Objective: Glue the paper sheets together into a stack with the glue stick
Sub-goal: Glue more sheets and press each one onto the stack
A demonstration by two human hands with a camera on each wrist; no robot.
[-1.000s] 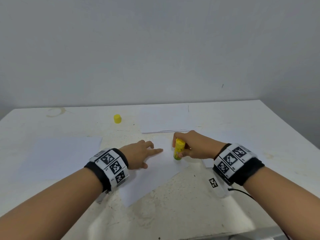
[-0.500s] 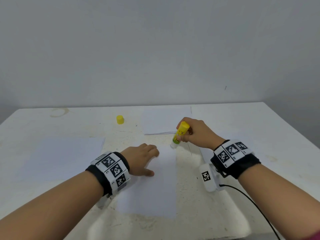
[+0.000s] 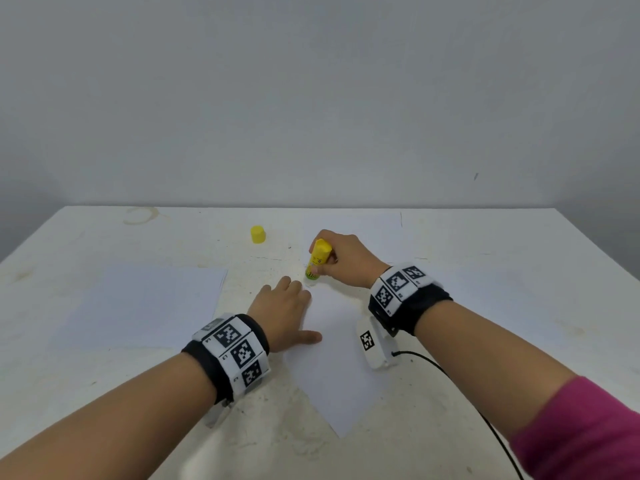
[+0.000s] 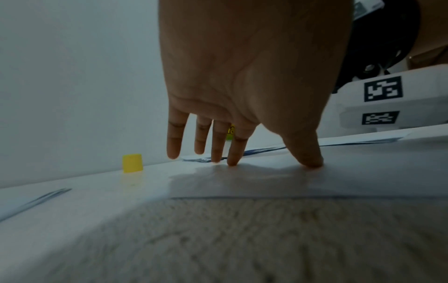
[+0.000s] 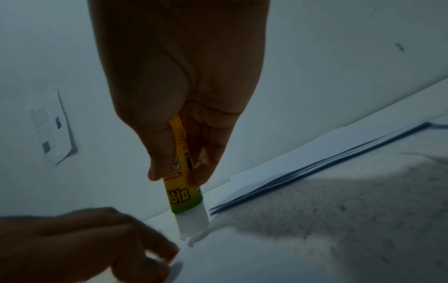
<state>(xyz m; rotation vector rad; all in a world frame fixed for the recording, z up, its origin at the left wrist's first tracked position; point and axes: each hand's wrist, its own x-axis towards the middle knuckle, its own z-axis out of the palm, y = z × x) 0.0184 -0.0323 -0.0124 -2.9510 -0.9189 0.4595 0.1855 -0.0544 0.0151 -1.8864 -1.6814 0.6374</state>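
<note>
The yellow-and-green glue stick (image 3: 316, 262) carries Korean lettering too blurred to read. Since half a second ago the paper sheet (image 3: 341, 362) has swung askew on the table (image 3: 485, 306). The right hand (image 3: 346, 261) grips the stick, its tip on the sheet's far corner; the left hand (image 3: 284, 313) presses the sheet with straight fingers.

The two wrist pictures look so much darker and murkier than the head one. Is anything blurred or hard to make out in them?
Head view: evenly lit and sharp, glue stick and yellow cap crisp. Left wrist view: dim and bluish, left hand backlit, the near table smeared with blur. Right wrist view: darkest, right hand nearly a silhouette, left fingers soft, though the stick's label still shows.
</note>
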